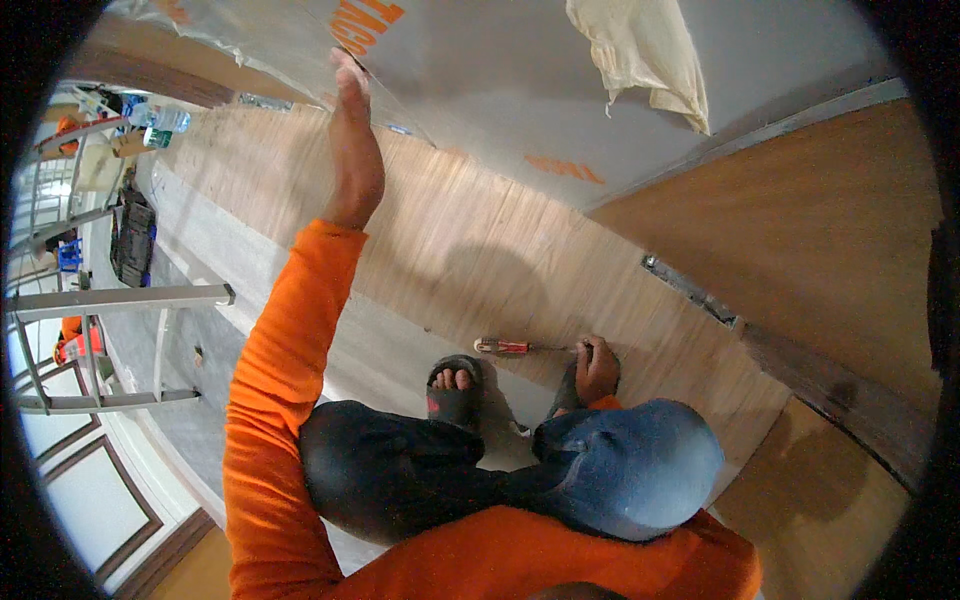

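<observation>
My left hand reaches forward on an outstretched arm. Its fingers are extended against the lower edge of a large panel wrapped in plastic film, and nothing shows in its grasp. Down by my right foot, my right hand has its fingers closed at the shaft end of a screwdriver. The screwdriver's red and pale handle points left, just above the floor or on it; I cannot tell which. The fingertips partly hide the tip of the shaft.
A loose pale film flap hangs from the panel. Brown wooden boards stand at the right. On the left are a metal ladder, a black case and a plastic bottle. My sandalled feet rest on the wood-patterned floor.
</observation>
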`<move>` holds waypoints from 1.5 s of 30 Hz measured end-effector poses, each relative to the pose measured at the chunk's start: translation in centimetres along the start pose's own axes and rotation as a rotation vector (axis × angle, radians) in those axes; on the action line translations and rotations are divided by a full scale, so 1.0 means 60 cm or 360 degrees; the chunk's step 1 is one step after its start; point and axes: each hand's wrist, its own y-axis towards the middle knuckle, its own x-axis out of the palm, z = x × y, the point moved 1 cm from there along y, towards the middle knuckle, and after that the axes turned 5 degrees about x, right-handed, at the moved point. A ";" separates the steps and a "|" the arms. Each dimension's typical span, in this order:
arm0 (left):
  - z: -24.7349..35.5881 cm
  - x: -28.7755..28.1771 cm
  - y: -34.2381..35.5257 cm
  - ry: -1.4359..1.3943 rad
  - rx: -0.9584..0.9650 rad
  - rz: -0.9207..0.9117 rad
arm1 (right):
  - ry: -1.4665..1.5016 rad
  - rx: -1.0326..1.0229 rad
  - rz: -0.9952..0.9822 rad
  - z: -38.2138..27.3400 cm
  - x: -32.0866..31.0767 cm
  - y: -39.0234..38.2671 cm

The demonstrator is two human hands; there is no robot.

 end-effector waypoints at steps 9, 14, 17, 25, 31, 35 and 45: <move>0.059 -0.111 0.098 -0.0129 -0.0496 -0.0162 | 0.0026 0.0052 -0.0050 -0.006 0.020 0.008; 0.122 -0.066 -0.014 0.1140 0.0740 -0.0063 | 0.0002 0.0161 -0.0097 -0.032 -0.016 0.019; 0.193 0.035 -0.064 0.0940 0.0927 -0.0474 | -0.0063 0.0156 -0.0094 -0.020 -0.009 0.011; 0.180 0.158 -0.033 0.1307 0.0794 -0.0817 | -0.0068 -0.0005 -0.0119 -0.024 -0.002 0.004; 0.226 0.161 0.049 0.1168 0.0456 -0.0904 | -0.0091 0.0118 -0.0146 -0.033 0.000 0.010; 0.253 0.126 -0.034 0.0993 0.0419 -0.1071 | 0.0003 -0.0015 0.0016 -0.012 -0.006 0.012; -0.017 -0.147 -0.486 0.0012 -0.0539 -0.2248 | 0.0094 -0.0148 0.0010 -0.025 -0.003 0.003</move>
